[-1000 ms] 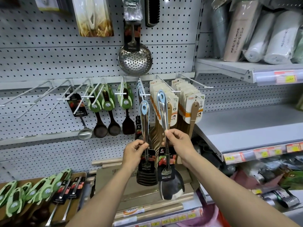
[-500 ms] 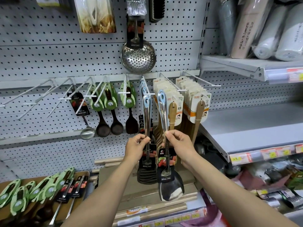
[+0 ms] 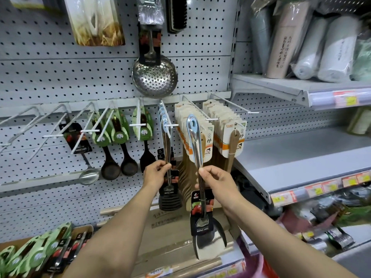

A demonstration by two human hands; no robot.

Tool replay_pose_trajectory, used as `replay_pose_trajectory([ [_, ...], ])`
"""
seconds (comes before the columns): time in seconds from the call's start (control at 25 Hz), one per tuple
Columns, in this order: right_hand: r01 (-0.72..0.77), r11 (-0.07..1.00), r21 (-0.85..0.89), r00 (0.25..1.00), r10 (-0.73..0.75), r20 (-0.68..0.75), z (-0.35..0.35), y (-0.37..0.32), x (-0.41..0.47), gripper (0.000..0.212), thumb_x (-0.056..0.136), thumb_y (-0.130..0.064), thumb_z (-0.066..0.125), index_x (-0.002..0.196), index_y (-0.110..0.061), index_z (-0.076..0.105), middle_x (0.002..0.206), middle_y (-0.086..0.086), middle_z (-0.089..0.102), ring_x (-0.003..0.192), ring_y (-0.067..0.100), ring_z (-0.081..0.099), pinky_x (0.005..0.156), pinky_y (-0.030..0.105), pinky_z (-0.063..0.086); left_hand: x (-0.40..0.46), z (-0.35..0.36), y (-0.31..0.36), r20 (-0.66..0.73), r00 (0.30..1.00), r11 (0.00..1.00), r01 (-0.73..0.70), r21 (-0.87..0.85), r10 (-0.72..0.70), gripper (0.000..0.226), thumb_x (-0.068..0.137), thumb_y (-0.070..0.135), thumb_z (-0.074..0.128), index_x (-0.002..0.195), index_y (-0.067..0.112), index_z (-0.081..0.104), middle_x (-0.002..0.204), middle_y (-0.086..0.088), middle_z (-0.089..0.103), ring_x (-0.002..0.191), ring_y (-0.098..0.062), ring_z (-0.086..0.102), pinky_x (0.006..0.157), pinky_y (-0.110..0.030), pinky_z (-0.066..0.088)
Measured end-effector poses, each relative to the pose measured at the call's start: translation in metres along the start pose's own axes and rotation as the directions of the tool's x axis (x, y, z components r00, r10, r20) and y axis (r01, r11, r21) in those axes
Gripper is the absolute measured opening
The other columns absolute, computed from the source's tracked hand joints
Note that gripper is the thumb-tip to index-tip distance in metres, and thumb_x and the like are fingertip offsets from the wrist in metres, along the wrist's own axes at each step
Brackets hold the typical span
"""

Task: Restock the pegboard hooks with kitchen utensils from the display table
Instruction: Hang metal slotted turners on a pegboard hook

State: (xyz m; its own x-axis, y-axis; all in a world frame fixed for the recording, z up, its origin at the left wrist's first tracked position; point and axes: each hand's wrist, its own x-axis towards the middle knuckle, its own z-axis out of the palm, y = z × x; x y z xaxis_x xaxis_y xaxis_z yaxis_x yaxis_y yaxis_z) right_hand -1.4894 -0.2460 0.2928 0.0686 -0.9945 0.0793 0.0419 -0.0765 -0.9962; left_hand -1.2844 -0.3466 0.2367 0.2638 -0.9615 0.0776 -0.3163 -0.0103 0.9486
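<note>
We find the left hand point(image 3: 158, 173) at frame centre, fingers pinching the handle of a slotted turner point(image 3: 169, 197) whose blue loop sits on a pegboard hook point(image 3: 167, 117). The right hand point(image 3: 216, 181) grips a steel spatula point(image 3: 200, 187) upright, just right of that hook, clear of it.

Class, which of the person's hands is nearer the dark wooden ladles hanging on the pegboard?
Left. The left hand is just right of the ladles; the right hand is farther right, holding a steel spatula.
</note>
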Motion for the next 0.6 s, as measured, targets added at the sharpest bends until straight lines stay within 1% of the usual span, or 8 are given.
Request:
replay_pose_trajectory([
  [0.08, 0.016, 1.000, -0.015, 1.000, -0.016, 0.012, -0.001, -0.001, -0.002, 0.018, 0.098, -0.020, 0.060, 0.088, -0.009, 0.069, 0.074, -0.002, 0.069, 0.074, 0.019, 0.070, 0.070, 0.027, 0.057, 0.006, -0.002, -0.001, 0.011, 1.000, 1.000, 0.011, 0.016, -0.012, 0.013, 0.086, 0.024, 0.072, 0.080, 0.014, 0.067, 0.091, -0.009, 0.069, 0.097, -0.031, 0.063, 0.087, -0.043, 0.049],
  [0.16, 0.030, 0.999, -0.018, 0.999, -0.029, 0.036, -0.001, 0.000, -0.004, 0.019, 0.098, -0.020, 0.059, 0.091, -0.006, 0.069, 0.077, 0.001, 0.069, 0.075, 0.019, 0.069, 0.072, 0.028, 0.058, 0.002, -0.005, 0.007, -0.005, 1.000, 0.999, -0.005, 0.041, 0.006, 0.018, 0.084, 0.028, 0.073, 0.095, 0.015, 0.068, 0.096, -0.003, 0.069, 0.098, -0.024, 0.064, 0.089, -0.037, 0.051],
  [0.24, 0.033, 0.999, -0.020, 0.997, -0.032, 0.066, 0.000, 0.008, -0.009, 0.020, 0.098, -0.022, 0.060, 0.096, -0.004, 0.069, 0.081, 0.006, 0.070, 0.077, 0.019, 0.070, 0.076, 0.032, 0.059, -0.016, -0.009, 0.023, -0.105, 0.994, 0.999, -0.042, 0.008, 0.043, 0.029, 0.084, 0.034, 0.072, 0.108, 0.018, 0.066, 0.097, 0.005, 0.067, 0.095, -0.014, 0.061, 0.083, -0.030, 0.049],
  [0.32, 0.035, 0.999, -0.024, 0.996, -0.033, 0.085, 0.006, 0.020, -0.015, 0.019, 0.097, -0.023, 0.061, 0.096, -0.006, 0.070, 0.082, 0.010, 0.071, 0.078, 0.020, 0.071, 0.078, 0.036, 0.059, -0.041, -0.013, 0.044, -0.210, 0.974, 0.992, -0.107, -0.072, 0.089, 0.024, 0.087, 0.041, 0.067, 0.103, 0.024, 0.066, 0.091, 0.012, 0.068, 0.089, -0.006, 0.062, 0.073, -0.022, 0.046],
  [0.4, 0.038, 0.999, -0.029, 0.995, -0.035, 0.091, 0.015, 0.033, -0.018, 0.018, 0.097, -0.022, 0.061, 0.093, -0.006, 0.070, 0.078, 0.010, 0.071, 0.075, 0.019, 0.070, 0.074, 0.035, 0.058, -0.064, -0.015, 0.063, -0.198, 0.971, 0.974, -0.165, -0.154, 0.133, 0.022, 0.091, 0.045, 0.060, 0.097, 0.026, 0.067, 0.088, 0.014, 0.071, 0.084, 0.001, 0.064, 0.066, -0.017, 0.046],
  [0.44, 0.045, 0.999, -0.031, 0.995, -0.042, 0.093, 0.020, 0.036, -0.017, 0.019, 0.097, -0.021, 0.061, 0.092, -0.005, 0.070, 0.077, 0.008, 0.070, 0.073, 0.018, 0.069, 0.071, 0.031, 0.056, -0.072, -0.016, 0.070, -0.169, 0.974, 0.964, -0.183, -0.191, 0.151, 0.024, 0.091, 0.046, 0.059, 0.096, 0.025, 0.068, 0.088, 0.013, 0.073, 0.082, 0.003, 0.064, 0.065, -0.014, 0.048],
  [0.52, 0.055, 0.998, -0.039, 0.993, -0.051, 0.106, 0.030, 0.038, -0.014, 0.019, 0.098, -0.021, 0.060, 0.091, -0.005, 0.069, 0.075, 0.003, 0.069, 0.074, 0.019, 0.071, 0.069, 0.025, 0.055, -0.082, -0.018, 0.081, -0.127, 0.978, 0.953, -0.194, -0.233, 0.168, 0.026, 0.088, 0.042, 0.064, 0.098, 0.020, 0.071, 0.085, 0.009, 0.073, 0.079, 0.002, 0.065, 0.067, -0.010, 0.048],
  [0.6, 0.059, 0.998, -0.027, 0.990, -0.055, 0.132, 0.038, 0.035, -0.011, 0.018, 0.098, -0.022, 0.060, 0.090, -0.010, 0.069, 0.074, -0.001, 0.069, 0.078, 0.022, 0.073, 0.070, 0.024, 0.055, -0.084, -0.021, 0.091, -0.117, 0.981, 0.953, -0.181, -0.243, 0.157, 0.026, 0.083, 0.035, 0.073, 0.099, 0.015, 0.071, 0.083, 0.005, 0.074, 0.078, -0.002, 0.067, 0.071, -0.014, 0.051],
])
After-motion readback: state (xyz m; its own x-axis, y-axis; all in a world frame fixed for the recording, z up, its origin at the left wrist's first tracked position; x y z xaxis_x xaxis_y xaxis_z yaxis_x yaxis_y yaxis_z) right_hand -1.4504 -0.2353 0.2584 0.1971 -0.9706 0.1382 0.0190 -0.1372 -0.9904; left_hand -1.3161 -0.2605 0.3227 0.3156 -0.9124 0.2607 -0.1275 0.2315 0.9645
